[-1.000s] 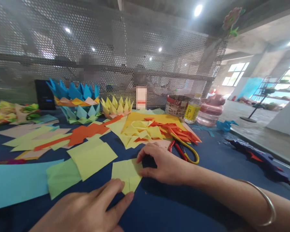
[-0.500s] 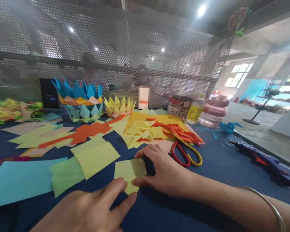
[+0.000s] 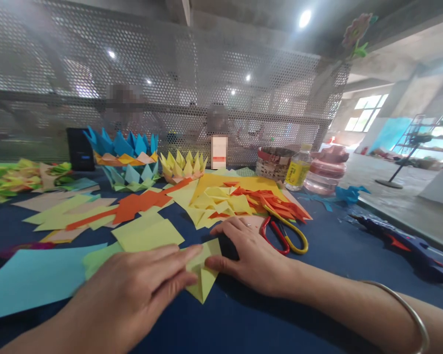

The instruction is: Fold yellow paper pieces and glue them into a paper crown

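A small pale yellow paper (image 3: 205,280) lies on the dark blue table, its lower end folded to a point. My left hand (image 3: 143,282) stretches its fingers over the left part of this paper, thumb slightly apart from them. From the other side, my right hand (image 3: 249,253) holds the paper with its thumb on top and its curved fingers by the far corner. A larger yellow sheet (image 3: 149,231) lies just beyond my left hand. Under that hand's edge, a green paper (image 3: 101,258) is partly hidden.
Red-and-yellow-handled scissors (image 3: 286,238) lie beyond my right hand, near folded orange pieces (image 3: 273,199). A glue gun (image 3: 402,246) rests at right. Paper crowns (image 3: 129,147), a bottle (image 3: 298,169) and a basket (image 3: 273,162) stand behind. Blue paper (image 3: 40,275) lies left.
My left hand has let go of the paper's near tip and moved up, its fingers now flatter over the left side. The near end now shows a sharper point. My right hand has barely moved.
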Demonstrator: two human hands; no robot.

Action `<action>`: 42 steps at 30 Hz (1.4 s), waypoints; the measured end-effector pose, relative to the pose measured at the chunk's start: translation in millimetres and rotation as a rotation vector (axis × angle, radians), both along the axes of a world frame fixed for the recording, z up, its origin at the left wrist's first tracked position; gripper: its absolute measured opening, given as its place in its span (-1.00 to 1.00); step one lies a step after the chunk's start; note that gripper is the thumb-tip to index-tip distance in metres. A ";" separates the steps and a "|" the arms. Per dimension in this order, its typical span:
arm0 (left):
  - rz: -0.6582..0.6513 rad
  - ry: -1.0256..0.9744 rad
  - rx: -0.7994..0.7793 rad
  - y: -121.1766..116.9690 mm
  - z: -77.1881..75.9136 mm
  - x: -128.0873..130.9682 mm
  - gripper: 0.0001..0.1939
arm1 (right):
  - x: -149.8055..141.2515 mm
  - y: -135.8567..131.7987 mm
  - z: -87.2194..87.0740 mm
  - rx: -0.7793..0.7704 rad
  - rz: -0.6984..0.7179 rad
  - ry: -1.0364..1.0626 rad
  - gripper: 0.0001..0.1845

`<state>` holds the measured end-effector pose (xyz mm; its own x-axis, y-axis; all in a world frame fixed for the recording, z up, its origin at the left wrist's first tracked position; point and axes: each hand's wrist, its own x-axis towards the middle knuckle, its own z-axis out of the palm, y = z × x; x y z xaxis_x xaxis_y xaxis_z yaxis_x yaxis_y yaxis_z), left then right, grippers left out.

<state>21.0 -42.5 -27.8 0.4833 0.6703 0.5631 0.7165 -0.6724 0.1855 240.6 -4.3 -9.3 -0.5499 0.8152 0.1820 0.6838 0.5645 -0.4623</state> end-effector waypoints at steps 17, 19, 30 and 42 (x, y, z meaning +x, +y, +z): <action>-0.007 -0.164 -0.403 19.5 11.8 17.5 -0.63 | -0.2 -12.0 0.7 -0.082 0.010 0.147 -0.44; -0.010 -0.199 -0.432 18.7 12.8 17.6 -0.64 | -0.2 -11.2 -2.1 -0.087 0.058 0.210 -0.43; -0.027 -0.280 -0.216 9.8 18.7 7.9 -0.78 | -0.8 -3.3 -2.5 -0.253 0.093 0.514 -0.45; -0.200 -0.027 0.084 2.4 13.3 12.4 -0.79 | -1.7 -5.2 0.9 -0.223 0.116 0.603 -0.74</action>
